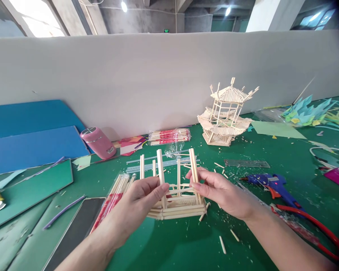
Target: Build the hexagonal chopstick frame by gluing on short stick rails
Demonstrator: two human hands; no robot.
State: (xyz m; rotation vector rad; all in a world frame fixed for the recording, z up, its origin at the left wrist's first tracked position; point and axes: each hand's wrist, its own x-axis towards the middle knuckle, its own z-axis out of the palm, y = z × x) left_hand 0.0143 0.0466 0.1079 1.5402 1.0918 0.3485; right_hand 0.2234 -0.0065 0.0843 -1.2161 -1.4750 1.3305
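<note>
A small frame of pale wooden sticks (183, 210) stands just above or on the green table, with upright posts at its corners. My left hand (149, 194) pinches the front left post between thumb and fingers. On the other side, the thumb and fingers of my right hand (210, 186) close round the front right post. Thin rails run between the posts, and the floor of the frame is made of sticks laid side by side. Behind it to the right stands a pagoda model (227, 113) of similar sticks, with a ribbed roof.
A blue glue gun (274, 184) and red-handled pliers (313, 222) lie right. Stick packs (169, 136), a pink cylinder (98, 143) and blue boards (34, 143) are behind and left. A dark phone-like slab (76, 229) lies by my left forearm. Stick offcuts (222, 244) are scattered right.
</note>
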